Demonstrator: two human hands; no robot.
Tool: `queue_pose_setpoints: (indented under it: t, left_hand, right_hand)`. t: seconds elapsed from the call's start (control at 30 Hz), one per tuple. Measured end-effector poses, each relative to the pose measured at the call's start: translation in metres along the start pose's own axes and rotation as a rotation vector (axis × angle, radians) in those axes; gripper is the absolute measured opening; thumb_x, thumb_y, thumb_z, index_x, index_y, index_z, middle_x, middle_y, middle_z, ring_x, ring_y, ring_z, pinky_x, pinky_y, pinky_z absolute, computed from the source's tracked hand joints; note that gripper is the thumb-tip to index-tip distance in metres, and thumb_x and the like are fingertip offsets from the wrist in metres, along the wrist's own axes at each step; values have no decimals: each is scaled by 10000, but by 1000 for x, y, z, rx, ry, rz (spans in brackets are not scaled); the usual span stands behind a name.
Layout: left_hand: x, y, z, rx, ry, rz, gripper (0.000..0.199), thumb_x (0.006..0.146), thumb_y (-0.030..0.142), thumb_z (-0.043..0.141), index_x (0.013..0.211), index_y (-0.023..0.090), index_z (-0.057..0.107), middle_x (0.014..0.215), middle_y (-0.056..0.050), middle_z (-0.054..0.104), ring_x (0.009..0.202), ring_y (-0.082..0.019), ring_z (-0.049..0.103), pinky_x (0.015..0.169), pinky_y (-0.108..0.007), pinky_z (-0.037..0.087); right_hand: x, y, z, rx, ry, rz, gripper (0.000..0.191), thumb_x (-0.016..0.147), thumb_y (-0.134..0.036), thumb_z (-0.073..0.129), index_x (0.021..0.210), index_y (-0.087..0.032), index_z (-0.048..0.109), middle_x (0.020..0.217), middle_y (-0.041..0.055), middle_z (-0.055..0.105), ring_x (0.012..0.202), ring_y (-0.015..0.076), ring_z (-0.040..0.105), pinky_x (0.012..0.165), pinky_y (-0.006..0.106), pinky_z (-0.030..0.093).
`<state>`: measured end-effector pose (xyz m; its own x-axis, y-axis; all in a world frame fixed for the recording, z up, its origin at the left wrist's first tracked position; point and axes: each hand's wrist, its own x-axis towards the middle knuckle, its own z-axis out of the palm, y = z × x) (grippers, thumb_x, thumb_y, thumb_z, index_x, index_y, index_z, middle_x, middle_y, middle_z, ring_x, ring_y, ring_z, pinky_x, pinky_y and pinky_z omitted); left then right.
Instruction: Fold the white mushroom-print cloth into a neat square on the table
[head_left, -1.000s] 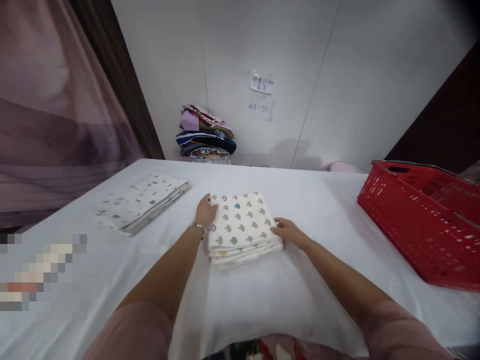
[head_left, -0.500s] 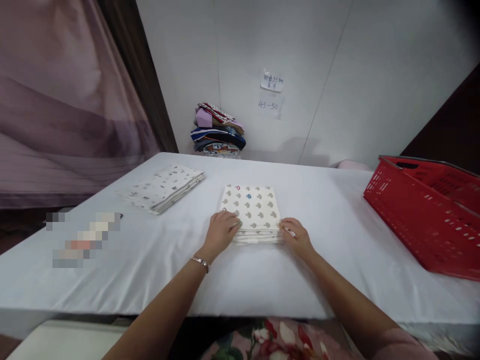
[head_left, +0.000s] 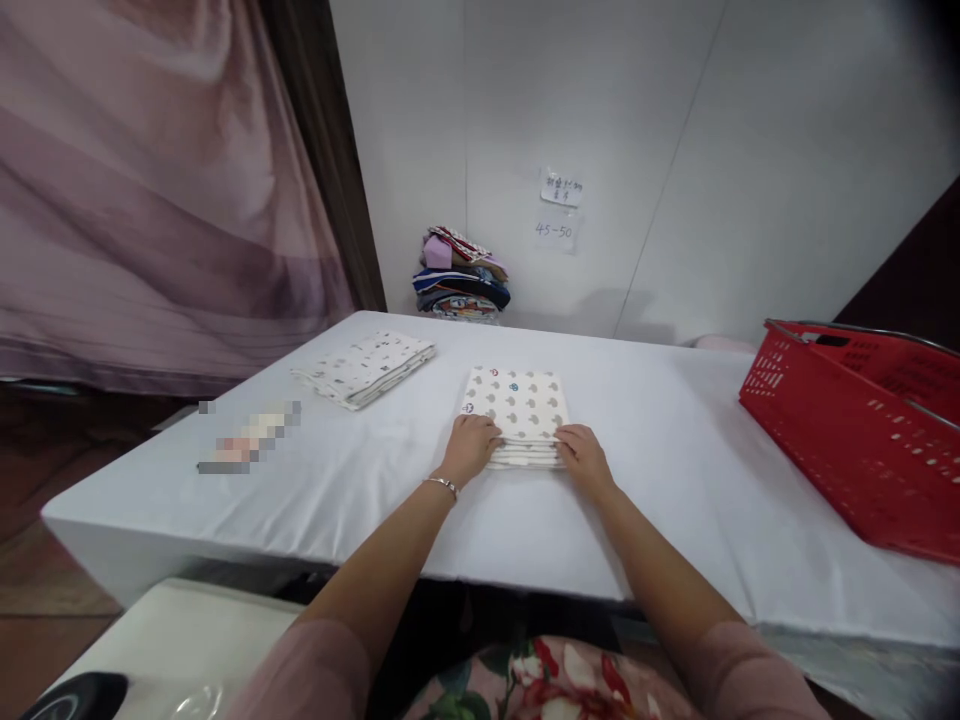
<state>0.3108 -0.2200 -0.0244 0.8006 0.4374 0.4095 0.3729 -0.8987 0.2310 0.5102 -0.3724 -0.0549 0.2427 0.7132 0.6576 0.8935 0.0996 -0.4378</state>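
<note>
A folded cream cloth [head_left: 521, 405] with grey mushroom prints and a few coloured ones lies in the middle of the white-covered table. Its layers show along the near edge. My left hand [head_left: 472, 445] is closed over its near left corner, fingers bent onto the top. Opposite it, my right hand [head_left: 585, 458] grips the near right corner between thumb and fingers. A second folded cloth [head_left: 367, 368], white with small dark prints, rests farther left, apart from both hands.
A red plastic basket [head_left: 847, 430] stands at the right of the table [head_left: 660, 500]. Behind the far edge rises a pile of folded fabrics [head_left: 461, 280] against the wall. A pixelated item [head_left: 247, 440] lies at the left. A pink curtain [head_left: 150, 180] hangs beyond it.
The view has shifted, so the table's near left corner shows. Both hands stay at the cloth's near corners, and the cloth looks about the same.
</note>
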Motion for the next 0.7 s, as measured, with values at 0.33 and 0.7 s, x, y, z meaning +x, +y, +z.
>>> queue_pose_setpoints:
  t: [0.33, 0.7]
  left_hand:
    - [-11, 14, -5, 144, 24, 119, 235, 908, 205, 406, 776, 174, 598, 832, -39, 617, 833, -175, 528, 902, -389, 359]
    - [-11, 9, -6, 81, -79, 133, 161, 860, 197, 482, 976, 205, 593, 975, -67, 597, 943, -208, 524, 800, -354, 417]
  right_hand:
    - [-6, -1, -6, -23, 36, -45, 252, 907, -226, 385, 967, -212, 629, 975, 75, 636, 957, 222, 536, 845, 417, 440]
    - [-8, -3, -13, 38, 45, -48, 257, 910, -233, 385, 989, -221, 629, 977, 82, 621, 969, 225, 521, 863, 429, 459]
